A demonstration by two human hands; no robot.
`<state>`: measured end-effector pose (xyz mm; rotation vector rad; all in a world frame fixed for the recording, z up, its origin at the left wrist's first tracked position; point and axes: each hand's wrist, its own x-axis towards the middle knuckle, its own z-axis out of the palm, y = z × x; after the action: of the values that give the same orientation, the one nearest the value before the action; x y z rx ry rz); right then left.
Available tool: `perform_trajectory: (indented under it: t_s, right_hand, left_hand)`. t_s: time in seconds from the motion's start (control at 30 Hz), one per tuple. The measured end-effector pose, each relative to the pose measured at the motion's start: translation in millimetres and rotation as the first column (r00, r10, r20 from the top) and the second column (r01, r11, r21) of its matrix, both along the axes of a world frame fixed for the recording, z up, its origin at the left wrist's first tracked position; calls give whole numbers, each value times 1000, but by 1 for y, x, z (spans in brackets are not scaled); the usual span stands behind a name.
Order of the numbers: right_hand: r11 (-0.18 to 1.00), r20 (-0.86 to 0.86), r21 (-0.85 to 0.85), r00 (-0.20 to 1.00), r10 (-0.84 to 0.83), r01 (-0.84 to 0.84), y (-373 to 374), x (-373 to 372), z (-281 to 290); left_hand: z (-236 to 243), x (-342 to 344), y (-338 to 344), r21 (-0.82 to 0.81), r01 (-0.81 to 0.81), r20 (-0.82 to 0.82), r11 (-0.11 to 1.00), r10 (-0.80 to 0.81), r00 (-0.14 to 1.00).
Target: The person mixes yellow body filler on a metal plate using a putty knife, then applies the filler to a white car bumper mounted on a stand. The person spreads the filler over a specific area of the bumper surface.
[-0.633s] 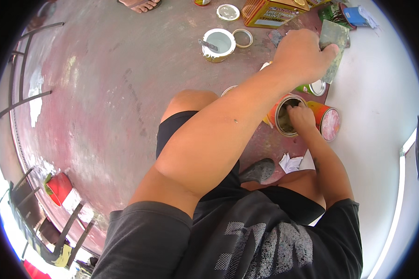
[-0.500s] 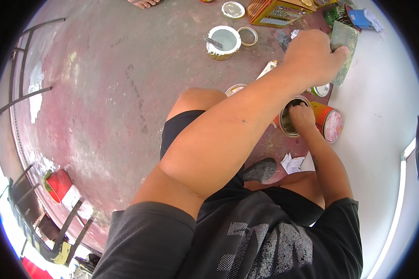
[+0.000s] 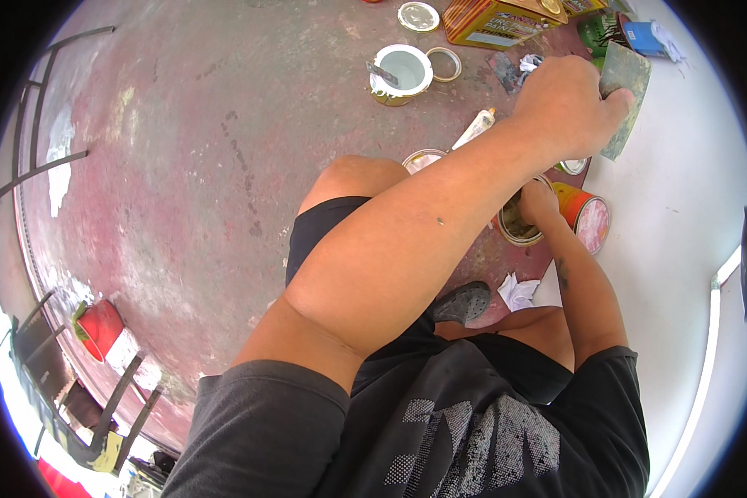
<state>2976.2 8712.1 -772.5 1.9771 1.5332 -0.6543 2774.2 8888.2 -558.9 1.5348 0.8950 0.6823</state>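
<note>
The left hand (image 3: 566, 106) had its grip pinched on the handle of a flat, grey-green metal scraper blade (image 3: 625, 98), held over the white surface beside the worn red-painted floor (image 3: 191, 191). The right hand (image 3: 539, 202) reached into an open round tin with an orange side (image 3: 519, 228) on that floor; whether its grip was spread or closed could not be told. A white-lined open paint can (image 3: 402, 73) stood well apart, farther out on the floor.

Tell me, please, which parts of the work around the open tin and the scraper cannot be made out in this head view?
- Open tin: contents and most of the rim, hidden by the right hand and the left forearm.
- Right fingertips: hidden inside the tin, so any tool there cannot be told.
- Scraper: handle hidden in the left hand.
- Small tin: mostly behind the left forearm.
</note>
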Motion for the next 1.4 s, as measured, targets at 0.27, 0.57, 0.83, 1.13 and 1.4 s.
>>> perform_trajectory:
  t_s: [0.27,0.57,0.83,1.13,1.4]
  right_hand:
    - [995,22,44,996,-91,90,-13,3,-13]
    - [900,-88,228,929,-361,371,-31,-4,2]
    - [873,-68,293,920,-386,389,-41,-40,64]
    - [980,144,171,987,77,-102,-26,-29,41]
    - [920,-19,108,926,-377,377,-16,-22,13]
  left_hand:
    - [3,1,-1,-37,-8,44,999,10,999]
    - [-2,8,-2,37,-62,20,997,61,998]
    - [0,2,1,-93,-35,64,995,41,997]
    - [-5,19,-2,-66,-67,51,996,71,996]
    - [-5,19,0,-89,-47,143,995,60,988]
